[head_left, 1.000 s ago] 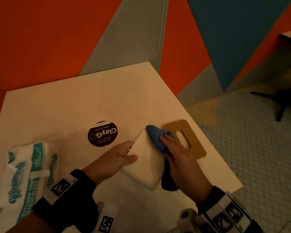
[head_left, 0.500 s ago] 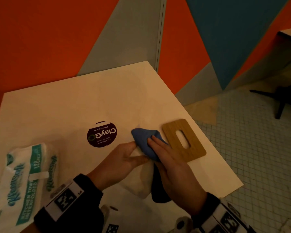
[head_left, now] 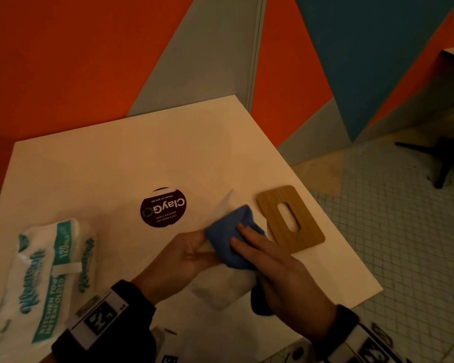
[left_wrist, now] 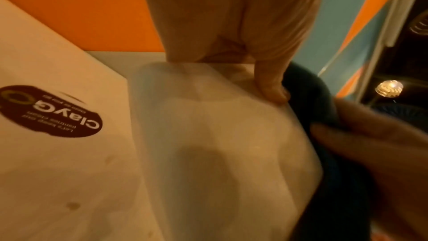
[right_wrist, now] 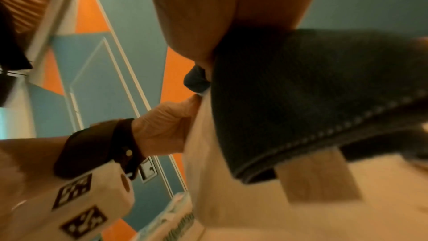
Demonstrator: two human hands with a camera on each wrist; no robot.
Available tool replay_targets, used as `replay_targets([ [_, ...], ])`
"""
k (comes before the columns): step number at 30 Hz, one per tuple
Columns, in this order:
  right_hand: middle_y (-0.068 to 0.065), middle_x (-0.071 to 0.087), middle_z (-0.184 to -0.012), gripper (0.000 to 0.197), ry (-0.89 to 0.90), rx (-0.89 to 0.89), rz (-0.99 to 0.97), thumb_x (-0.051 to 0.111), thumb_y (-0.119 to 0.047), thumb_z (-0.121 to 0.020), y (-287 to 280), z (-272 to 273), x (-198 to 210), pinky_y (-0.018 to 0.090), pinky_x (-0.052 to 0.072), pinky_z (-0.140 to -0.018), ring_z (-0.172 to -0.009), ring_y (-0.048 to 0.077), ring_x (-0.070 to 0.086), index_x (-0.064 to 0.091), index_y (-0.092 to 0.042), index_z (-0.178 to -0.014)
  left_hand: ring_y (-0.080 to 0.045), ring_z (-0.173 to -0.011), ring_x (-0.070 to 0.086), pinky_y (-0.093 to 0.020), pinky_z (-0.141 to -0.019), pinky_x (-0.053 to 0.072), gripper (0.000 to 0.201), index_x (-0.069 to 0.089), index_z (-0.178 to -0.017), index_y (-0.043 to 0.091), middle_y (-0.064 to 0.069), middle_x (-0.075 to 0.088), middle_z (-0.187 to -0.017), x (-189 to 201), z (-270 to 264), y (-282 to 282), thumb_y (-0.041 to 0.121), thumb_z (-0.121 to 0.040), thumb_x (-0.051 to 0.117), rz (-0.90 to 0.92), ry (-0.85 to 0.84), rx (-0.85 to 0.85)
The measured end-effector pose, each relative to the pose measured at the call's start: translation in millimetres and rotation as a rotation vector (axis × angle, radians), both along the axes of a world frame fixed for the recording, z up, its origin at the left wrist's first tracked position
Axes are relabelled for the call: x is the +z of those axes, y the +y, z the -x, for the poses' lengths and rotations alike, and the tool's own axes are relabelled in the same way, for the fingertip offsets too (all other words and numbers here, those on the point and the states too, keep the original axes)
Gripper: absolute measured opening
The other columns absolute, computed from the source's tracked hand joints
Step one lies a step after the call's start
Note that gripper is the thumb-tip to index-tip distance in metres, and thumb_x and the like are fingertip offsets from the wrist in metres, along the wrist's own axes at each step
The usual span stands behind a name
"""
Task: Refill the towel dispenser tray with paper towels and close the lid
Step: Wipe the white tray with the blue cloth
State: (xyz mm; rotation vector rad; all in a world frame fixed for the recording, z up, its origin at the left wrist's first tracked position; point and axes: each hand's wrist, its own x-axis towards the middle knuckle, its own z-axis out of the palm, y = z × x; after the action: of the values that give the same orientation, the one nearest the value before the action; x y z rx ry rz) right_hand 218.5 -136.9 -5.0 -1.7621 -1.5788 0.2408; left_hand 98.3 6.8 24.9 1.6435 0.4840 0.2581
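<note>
Pressing blue cloth (head_left: 231, 241) — right hand (head_left: 275, 265); left hand (head_left: 176, 260) grips tray (head_left: 220, 289)

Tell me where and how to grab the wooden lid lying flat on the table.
Probably by the wooden lid's near right corner, which sits at the table's right edge: come from that side and slip the fingers under. Or hook a finger through its oblong slot from above. It lies flat, leaving little edge elsewhere.

The white tray (head_left: 220, 292) at lower centre is motion-blurred, its middle hidden under the blue cloth (head_left: 231, 242) and both hands.
</note>
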Motion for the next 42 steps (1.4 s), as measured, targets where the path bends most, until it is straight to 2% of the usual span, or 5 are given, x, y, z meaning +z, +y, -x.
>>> replay_targets([
  [19, -0.049, 0.035, -0.127, 0.046, 0.470, -0.084, -0.009, 0.039, -0.054, -0.085, 1, -4, -11, -0.003, 0.018, -0.099, -0.123, -0.023, 0.026, 0.042, -0.033, -0.127, -0.007, -0.081, 0.069, -0.013, -0.068, 0.052, 0.017, 0.068, -0.082, 0.020, 0.012, 0.075, -0.082, -3, 16, 7, 0.004, -0.076, 0.066, 0.085, 0.003, -0.006],
  [23, -0.033, 0.040, -0.135, 0.033, 0.658, -0.070, -0.009, 0.056, -0.023, -0.086, -6, 7, -5, -0.004, 0.023, -0.095, -0.118, -0.024, 0.033, 0.057, -0.026, -0.118, -0.006, -0.081, 0.069, -0.013, -0.068, 0.052, 0.019, 0.072, -0.079, 0.029, 0.012, 0.075, -0.084, -5, 21, 7, 0.029, -0.060, 0.069, 0.089, -0.003, -0.012],
  [31, -0.017, 0.033, -0.138, 0.040, 0.323, 0.048, 0.014, 0.036, -0.041, -0.092, 34, -9, 10, 0.005, 0.018, -0.106, -0.129, -0.013, 0.024, 0.036, -0.027, -0.130, -0.007, -0.084, 0.069, -0.017, -0.074, 0.054, 0.022, 0.072, -0.083, 0.033, 0.014, 0.075, -0.087, -5, 14, 3, 0.028, -0.061, 0.069, 0.112, 0.005, -0.087],
  [36, 0.010, 0.035, -0.145, 0.040, 0.416, -0.162, 0.232, 0.037, -0.001, -0.095, 64, -55, -10, 0.025, 0.018, -0.111, -0.134, 0.019, 0.030, 0.038, -0.014, -0.133, -0.008, -0.087, 0.069, -0.017, -0.074, 0.053, 0.029, 0.071, -0.083, 0.039, 0.017, 0.074, -0.088, -4, 19, 1, 0.039, -0.055, 0.065, 0.117, 0.002, -0.103],
  [42, -0.003, 0.035, -0.141, 0.046, 0.315, -0.208, 0.335, 0.038, -0.004, -0.094, 30, -31, -10, 0.009, 0.011, -0.101, -0.133, 0.014, 0.030, 0.030, -0.025, -0.134, -0.006, -0.080, 0.069, -0.013, -0.066, 0.051, 0.026, 0.071, -0.080, 0.039, 0.015, 0.074, -0.083, -8, 26, 4, 0.036, -0.055, 0.066, 0.131, 0.009, -0.051],
])
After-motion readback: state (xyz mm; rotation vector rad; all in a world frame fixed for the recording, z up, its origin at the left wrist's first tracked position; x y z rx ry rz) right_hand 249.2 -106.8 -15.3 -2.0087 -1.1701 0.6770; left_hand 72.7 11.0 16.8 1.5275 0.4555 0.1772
